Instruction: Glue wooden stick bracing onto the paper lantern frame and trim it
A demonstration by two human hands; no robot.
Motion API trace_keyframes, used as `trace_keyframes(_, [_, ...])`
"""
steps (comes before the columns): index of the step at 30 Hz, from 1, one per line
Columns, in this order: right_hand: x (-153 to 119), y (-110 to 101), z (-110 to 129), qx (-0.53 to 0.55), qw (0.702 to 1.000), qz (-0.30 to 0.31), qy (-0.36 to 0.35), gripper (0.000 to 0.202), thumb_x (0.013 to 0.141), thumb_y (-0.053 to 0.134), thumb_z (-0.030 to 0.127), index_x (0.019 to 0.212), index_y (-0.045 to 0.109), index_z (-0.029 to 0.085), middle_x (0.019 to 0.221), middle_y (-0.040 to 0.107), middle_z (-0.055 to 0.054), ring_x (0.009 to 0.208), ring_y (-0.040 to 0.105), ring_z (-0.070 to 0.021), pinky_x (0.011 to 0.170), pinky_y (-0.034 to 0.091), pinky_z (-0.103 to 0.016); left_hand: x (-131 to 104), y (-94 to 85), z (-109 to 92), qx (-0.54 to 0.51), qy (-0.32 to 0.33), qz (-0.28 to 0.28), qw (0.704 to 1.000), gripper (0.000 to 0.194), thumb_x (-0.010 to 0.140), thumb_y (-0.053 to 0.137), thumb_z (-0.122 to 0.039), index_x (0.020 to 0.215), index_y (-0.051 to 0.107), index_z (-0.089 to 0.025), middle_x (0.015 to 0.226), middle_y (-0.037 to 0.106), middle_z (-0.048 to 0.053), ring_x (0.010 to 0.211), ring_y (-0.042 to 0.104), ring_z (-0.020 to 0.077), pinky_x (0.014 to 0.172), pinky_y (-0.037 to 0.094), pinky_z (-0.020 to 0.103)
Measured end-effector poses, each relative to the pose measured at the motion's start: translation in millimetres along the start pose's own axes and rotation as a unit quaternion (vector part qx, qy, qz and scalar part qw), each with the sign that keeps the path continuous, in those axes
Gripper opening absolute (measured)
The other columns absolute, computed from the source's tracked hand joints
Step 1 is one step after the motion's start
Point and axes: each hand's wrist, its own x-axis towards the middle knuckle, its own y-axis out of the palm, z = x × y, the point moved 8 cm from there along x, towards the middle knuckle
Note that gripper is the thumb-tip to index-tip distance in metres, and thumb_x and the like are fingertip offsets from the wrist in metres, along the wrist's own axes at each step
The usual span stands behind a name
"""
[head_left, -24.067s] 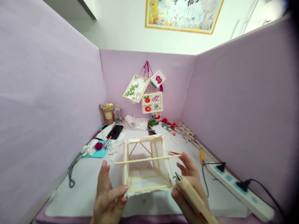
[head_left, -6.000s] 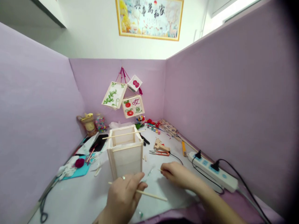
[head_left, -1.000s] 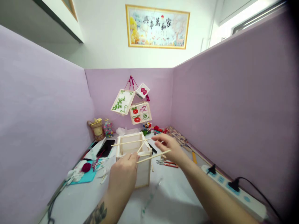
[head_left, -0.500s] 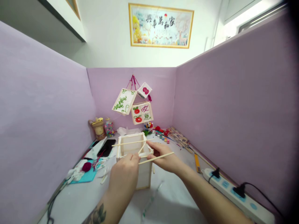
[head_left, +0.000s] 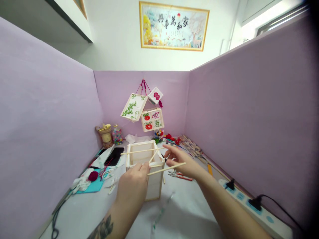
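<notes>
An open-topped box frame of thin wooden sticks with white sheet sides stands upright on the table. Several thin wooden sticks lie across its top, one of them slanting. My left hand is closed at the near rim, its fingertips pinching the sticks there. My right hand is just right of the frame's top corner, fingers apart. A small dark thing shows by its fingertips; I cannot make out what it is. Below that hand lies a red-handled cutting tool, partly hidden.
Decorated panels hang on the back partition. At left are a phone, a dark red yarn ball on a turquoise sheet, a basket and a bead jar. A power strip runs along the right.
My right hand has come off the frame's corner and moved slightly right, its fingers spreading. The red-handled tool now shows beneath it. My left hand keeps its place.
</notes>
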Motion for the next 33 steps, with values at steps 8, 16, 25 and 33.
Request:
trace_keyframes(8, [-10, -68, -82, -0.369, 0.906, -0.078, 0.192, 0.029, 0.085, 0.052, 0.039, 0.075, 0.067, 0.016, 0.077, 0.066, -0.008, 0.073, 0.06, -0.0202, 0.062, 0.039, -0.028, 1, 2.4, -1, 0.015, -0.003, 0.021, 1.0, 0.02, 0.091, 0.05, -0.018, 0.095, 0.069, -0.019, 0.077, 0.068, 0.004, 0.064, 0.063, 0.0178, 0.056, 0.043, 0.026])
trace_keyframes(16, [-21, -23, -155, -0.356, 0.885, 0.067, 0.292, 0.015, 0.062, 0.072, 0.023, 0.075, 0.068, 0.015, 0.071, 0.07, -0.009, 0.063, 0.061, -0.0207, 0.053, 0.037, -0.025, 2, 1.9, 0, 0.012, -0.009, 0.018, 1.0, 0.019, 0.091, 0.05, -0.021, 0.092, 0.069, -0.02, 0.074, 0.067, 0.004, 0.063, 0.063, 0.0163, 0.055, 0.042, 0.025])
trace_keyframes(25, [-25, -60, -127, -0.25, 0.932, 0.02, 0.261, 0.019, 0.082, 0.051, 0.031, 0.086, 0.063, 0.016, 0.077, 0.068, -0.008, 0.07, 0.063, -0.0195, 0.062, 0.045, -0.028, 0, -4.8, -3, 0.026, 0.008, -0.038, 0.999, 0.018, 0.089, 0.053, -0.018, 0.091, 0.071, -0.018, 0.073, 0.07, 0.003, 0.057, 0.063, 0.0167, 0.051, 0.042, 0.026])
trace_keyframes(33, [-33, -60, -38, 0.186, 0.96, -0.132, 0.163, 0.034, 0.064, 0.063, 0.022, 0.097, 0.057, 0.016, 0.071, 0.058, -0.001, 0.062, 0.056, -0.0146, 0.06, 0.047, -0.028, -2, -12.2, 1, -0.047, -0.004, -0.094, 0.994, 0.025, 0.092, 0.047, -0.022, 0.09, 0.071, -0.019, 0.081, 0.074, 0.004, 0.064, 0.067, 0.0161, 0.059, 0.046, 0.024])
